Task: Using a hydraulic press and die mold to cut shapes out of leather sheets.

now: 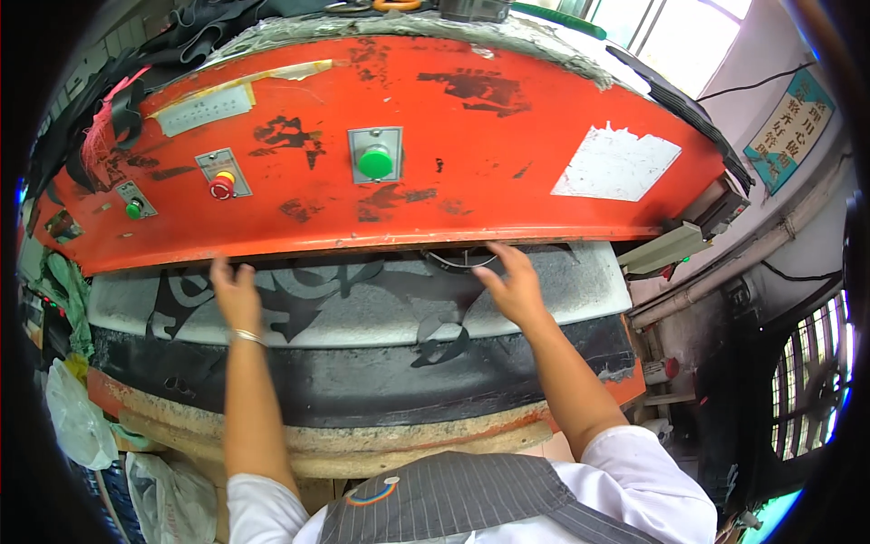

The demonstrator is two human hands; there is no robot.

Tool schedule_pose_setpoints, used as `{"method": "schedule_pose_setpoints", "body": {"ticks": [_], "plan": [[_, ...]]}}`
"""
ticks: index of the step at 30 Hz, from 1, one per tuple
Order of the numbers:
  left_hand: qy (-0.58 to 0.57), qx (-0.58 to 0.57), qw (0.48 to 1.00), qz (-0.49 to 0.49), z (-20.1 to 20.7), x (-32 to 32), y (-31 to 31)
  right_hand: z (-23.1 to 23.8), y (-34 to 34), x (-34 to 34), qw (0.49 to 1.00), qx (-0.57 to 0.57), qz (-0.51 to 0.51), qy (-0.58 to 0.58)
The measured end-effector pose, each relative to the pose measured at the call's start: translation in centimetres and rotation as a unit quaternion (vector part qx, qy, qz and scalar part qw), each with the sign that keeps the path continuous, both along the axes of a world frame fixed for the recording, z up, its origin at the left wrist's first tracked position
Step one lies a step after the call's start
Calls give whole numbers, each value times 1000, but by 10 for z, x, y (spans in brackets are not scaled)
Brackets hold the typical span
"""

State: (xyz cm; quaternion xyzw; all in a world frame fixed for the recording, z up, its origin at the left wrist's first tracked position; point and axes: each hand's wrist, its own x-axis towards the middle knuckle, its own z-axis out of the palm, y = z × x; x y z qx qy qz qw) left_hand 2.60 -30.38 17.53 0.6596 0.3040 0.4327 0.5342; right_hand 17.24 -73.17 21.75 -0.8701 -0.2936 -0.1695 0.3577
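Note:
Both arms reach over the pale cutting bed (381, 319) of an orange press. My left hand (237, 297) is over the left part of a black sheet (362, 283) with several curved cut-outs. Its fingers are apart and nothing shows in them. My right hand (515, 283) has its thumb and fingers spread at the right end of a curved metal cutting die (453, 264). Whether it touches the die I cannot tell. The die's far side is hidden under the press beam (489, 204), as is the far edge of the sheet.
A large green button (375, 162), a red stop knob (222, 186) and a small green button (135, 209) sit on the beam's front. A black ledge (362, 385) runs along the near side. Plastic bags (80, 412) hang at left; a grey bracket (666, 249) juts out right.

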Motion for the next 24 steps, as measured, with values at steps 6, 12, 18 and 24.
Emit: {"method": "schedule_pose_setpoints", "body": {"ticks": [6, 12, 18, 24], "plan": [[25, 279, 895, 347, 68, -50, 166, 109, 151, -45, 982, 112, 145, -38], [28, 127, 991, 28, 101, -86, 152, 102, 161, -39, 982, 129, 105, -84], [197, 96, 953, -208, 42, -124, -47, 11, 56, -114, 946, -99, 307, 28], [214, 179, 862, -423, 22, -167, -229, -14, -38, -198, 883, -243, 388, 109]]}}
